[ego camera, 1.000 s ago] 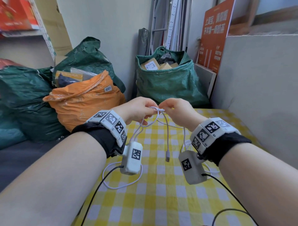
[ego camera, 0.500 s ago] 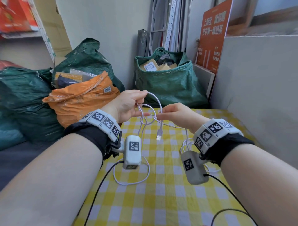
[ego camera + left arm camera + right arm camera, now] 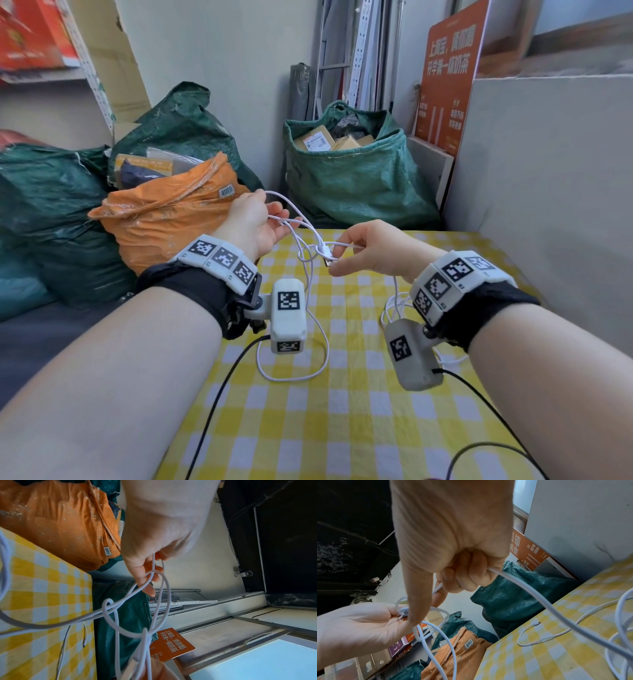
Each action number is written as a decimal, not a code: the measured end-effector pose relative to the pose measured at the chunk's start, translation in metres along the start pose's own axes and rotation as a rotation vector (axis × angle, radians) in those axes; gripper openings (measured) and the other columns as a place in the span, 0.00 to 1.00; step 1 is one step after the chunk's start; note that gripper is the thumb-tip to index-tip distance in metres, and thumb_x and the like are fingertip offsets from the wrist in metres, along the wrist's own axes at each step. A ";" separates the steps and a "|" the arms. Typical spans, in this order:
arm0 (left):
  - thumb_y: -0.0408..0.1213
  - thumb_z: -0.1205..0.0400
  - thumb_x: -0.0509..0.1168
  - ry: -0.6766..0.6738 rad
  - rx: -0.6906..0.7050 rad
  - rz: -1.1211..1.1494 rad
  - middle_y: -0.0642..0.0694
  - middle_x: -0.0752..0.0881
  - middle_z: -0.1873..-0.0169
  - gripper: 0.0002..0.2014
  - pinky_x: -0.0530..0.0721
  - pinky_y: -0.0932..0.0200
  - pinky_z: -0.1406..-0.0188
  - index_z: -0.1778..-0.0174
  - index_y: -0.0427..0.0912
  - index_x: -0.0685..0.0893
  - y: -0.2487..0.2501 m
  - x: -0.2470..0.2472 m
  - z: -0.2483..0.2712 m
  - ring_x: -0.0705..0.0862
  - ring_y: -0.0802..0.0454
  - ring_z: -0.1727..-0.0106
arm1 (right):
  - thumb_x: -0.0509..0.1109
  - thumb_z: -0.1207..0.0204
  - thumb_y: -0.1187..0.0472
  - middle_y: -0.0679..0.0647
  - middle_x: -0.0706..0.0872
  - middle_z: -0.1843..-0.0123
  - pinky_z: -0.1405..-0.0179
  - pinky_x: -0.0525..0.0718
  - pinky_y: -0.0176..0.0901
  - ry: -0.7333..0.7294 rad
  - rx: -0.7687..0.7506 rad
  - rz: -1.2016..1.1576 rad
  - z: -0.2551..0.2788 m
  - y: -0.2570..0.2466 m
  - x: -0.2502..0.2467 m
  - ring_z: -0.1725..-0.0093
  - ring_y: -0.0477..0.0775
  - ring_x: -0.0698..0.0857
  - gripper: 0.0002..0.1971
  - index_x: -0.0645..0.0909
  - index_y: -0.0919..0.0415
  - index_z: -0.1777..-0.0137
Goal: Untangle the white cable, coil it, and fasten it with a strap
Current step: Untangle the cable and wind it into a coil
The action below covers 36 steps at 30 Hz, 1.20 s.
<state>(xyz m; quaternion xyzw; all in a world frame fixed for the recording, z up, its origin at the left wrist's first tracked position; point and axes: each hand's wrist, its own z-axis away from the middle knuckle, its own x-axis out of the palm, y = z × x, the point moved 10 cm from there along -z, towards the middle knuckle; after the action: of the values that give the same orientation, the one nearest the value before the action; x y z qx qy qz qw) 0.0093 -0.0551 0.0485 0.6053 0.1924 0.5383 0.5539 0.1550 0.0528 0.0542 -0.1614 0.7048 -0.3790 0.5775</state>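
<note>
Both hands are gripping the white cable (image 3: 310,226) above the table. From the head camera, the left hand (image 3: 255,222) is holding a raised loop of it with curled fingers, palm turned inward, while the right hand (image 3: 371,248) is pinching the plug end (image 3: 328,262) just beside a loose knot hanging between the two hands. More cable is trailing down onto the yellow checked tablecloth (image 3: 342,428), lying in a slack loop under the left wrist and in a smaller bundle under the right wrist. An orange sack (image 3: 164,219) and green sacks (image 3: 352,181) are standing beyond the table edge.

Seen from the left wrist, the left hand (image 3: 159,534) is hooking two strands of the white cable (image 3: 164,586) over its fingers (image 3: 147,588); the strands are crossing below and running toward the lower frame edge. A second plug (image 3: 84,643) is lying on the cloth.

Seen from the right wrist, the right hand (image 3: 453,545) is clenching the white cable (image 3: 539,601) in its curled fingers (image 3: 467,577), thumb extended toward the left hand (image 3: 359,626), whose palm is showing with cable strands across its fingertips.
</note>
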 end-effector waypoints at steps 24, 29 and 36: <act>0.41 0.17 0.64 -0.670 0.182 -1.373 0.46 0.87 0.43 0.10 0.73 0.49 0.31 0.48 0.44 0.89 -0.029 0.052 0.039 0.80 0.49 0.38 | 0.66 0.21 0.43 0.46 0.64 0.77 0.83 0.60 0.33 -0.043 -0.002 -0.027 0.003 0.000 0.010 0.79 0.47 0.61 0.17 0.84 0.55 0.62; 0.58 0.14 0.45 -0.530 0.026 -1.646 0.47 0.78 0.61 0.25 0.79 0.56 0.55 0.47 0.53 0.87 -0.036 0.030 0.033 0.77 0.48 0.54 | 0.63 0.20 0.43 0.39 0.67 0.89 0.81 0.62 0.36 -0.037 0.027 -0.052 0.004 0.000 0.007 0.81 0.47 0.61 0.16 0.86 0.52 0.60; 0.48 0.13 0.50 -0.141 -0.054 -1.471 0.32 0.88 0.60 0.25 0.67 0.63 0.78 0.35 0.26 0.69 -0.019 -0.017 0.009 0.66 0.48 0.79 | 0.63 0.20 0.43 0.45 0.67 0.76 0.79 0.64 0.36 -0.028 0.040 -0.082 0.009 -0.001 0.002 0.86 0.39 0.67 0.18 0.89 0.55 0.55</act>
<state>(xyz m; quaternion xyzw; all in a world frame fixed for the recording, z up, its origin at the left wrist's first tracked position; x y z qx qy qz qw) 0.0179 -0.0674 0.0263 0.3392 0.4990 -0.0076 0.7974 0.1628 0.0482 0.0530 -0.1838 0.6818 -0.4143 0.5742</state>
